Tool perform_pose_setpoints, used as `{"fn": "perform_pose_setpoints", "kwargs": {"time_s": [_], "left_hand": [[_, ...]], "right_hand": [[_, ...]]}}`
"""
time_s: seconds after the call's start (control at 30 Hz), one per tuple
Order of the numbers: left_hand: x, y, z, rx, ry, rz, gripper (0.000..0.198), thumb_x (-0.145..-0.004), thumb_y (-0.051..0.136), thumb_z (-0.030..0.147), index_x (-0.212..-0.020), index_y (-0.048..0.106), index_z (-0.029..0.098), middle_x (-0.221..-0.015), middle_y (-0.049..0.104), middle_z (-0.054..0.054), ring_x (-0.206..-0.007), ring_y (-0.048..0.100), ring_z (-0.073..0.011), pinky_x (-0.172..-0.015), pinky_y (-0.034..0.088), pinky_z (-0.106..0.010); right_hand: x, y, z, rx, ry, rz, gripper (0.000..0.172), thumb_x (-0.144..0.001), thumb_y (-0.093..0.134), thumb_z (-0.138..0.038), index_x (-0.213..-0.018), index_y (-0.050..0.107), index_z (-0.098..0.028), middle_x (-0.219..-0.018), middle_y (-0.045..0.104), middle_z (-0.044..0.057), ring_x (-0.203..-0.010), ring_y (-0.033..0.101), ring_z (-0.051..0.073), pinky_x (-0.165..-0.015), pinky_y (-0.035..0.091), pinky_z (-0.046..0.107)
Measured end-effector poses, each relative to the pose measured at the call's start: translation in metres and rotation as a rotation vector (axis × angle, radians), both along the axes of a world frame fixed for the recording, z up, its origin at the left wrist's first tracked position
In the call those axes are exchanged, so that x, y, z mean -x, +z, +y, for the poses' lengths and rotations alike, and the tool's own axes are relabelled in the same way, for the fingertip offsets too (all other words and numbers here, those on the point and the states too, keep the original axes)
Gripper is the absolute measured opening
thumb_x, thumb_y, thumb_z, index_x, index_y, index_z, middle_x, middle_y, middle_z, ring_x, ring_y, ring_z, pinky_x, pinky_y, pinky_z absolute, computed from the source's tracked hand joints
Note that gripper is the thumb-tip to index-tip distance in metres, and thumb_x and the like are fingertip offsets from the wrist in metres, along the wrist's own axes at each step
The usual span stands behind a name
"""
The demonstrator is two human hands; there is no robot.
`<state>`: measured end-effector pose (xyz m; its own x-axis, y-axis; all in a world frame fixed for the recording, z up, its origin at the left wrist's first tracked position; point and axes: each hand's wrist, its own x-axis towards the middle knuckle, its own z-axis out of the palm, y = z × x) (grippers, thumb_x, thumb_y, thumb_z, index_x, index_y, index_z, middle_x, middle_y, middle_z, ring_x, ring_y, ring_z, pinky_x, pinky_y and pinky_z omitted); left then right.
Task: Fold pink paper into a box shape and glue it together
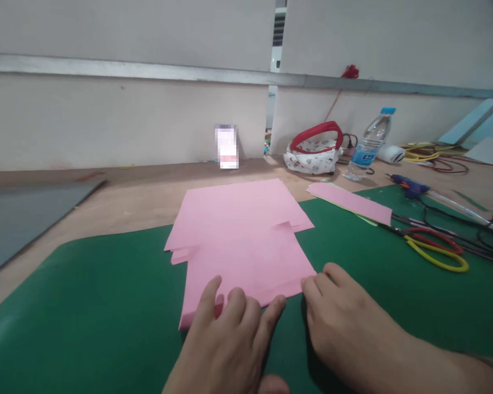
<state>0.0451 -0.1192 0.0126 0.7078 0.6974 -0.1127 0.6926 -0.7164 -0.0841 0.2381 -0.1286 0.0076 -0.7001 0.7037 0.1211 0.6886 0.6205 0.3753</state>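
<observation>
A pink sheet of paper (pixel 242 262) lies on the green mat, its near edge folded up in a narrow strip. My left hand (pixel 225 334) rests at that near edge, fingers apart and bent, with the fingertips on the strip. At the near right corner, my right hand (pixel 340 312) has its fingers curled together on the paper's edge; its thumb is hidden. Beneath and beyond this sheet lie more pink sheets (pixel 234 205), their edges sticking out on both sides.
Scissors (pixel 439 251) with yellow and red handles lie right, beside pink strips (pixel 353 201) and a blue glue gun (pixel 408 185). Behind stand a water bottle (pixel 367 148), a white pouch (pixel 312 158) and a lit phone (pixel 227 146). A grey board (pixel 33 213) lies left on the green mat's (pixel 107 295) far side.
</observation>
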Motion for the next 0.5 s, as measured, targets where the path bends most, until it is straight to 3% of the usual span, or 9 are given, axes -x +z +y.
{"fn": "perform_pose_setpoints", "kwargs": {"time_s": [0.17, 0.33, 0.5], "left_hand": [[-0.003, 0.001, -0.001, 0.021, 0.039, -0.098, 0.074, -0.08, 0.025, 0.074, -0.139, 0.037, 0.031, -0.095, 0.066, -0.005, -0.095, 0.053, -0.03, -0.103, 0.006, -0.067], [-0.015, 0.0, -0.008, -0.095, 0.019, -0.06, 0.073, -0.086, 0.02, 0.067, -0.138, 0.041, 0.02, -0.09, 0.067, -0.006, -0.094, 0.052, -0.0305, -0.102, -0.015, -0.064], [-0.013, -0.002, -0.016, -0.184, 0.06, -0.016, 0.074, -0.087, 0.023, 0.065, -0.134, 0.046, 0.012, -0.087, 0.069, -0.009, -0.092, 0.052, -0.0302, -0.103, -0.014, -0.066]], "right_hand": [[-0.006, -0.001, 0.004, 0.025, 0.021, -0.008, 0.014, -0.067, 0.06, -0.005, -0.059, 0.058, -0.017, -0.056, 0.052, 0.005, -0.054, 0.041, 0.017, -0.055, 0.021, 0.035], [-0.01, -0.005, 0.006, 0.026, 0.03, 0.009, 0.015, -0.071, 0.059, -0.005, -0.06, 0.059, -0.016, -0.058, 0.053, 0.005, -0.054, 0.04, 0.016, -0.054, 0.02, 0.034], [-0.014, -0.004, 0.008, 0.076, 0.025, 0.001, 0.015, -0.069, 0.06, -0.003, -0.06, 0.059, -0.015, -0.059, 0.053, 0.005, -0.054, 0.04, 0.015, -0.053, 0.017, 0.033]]}}
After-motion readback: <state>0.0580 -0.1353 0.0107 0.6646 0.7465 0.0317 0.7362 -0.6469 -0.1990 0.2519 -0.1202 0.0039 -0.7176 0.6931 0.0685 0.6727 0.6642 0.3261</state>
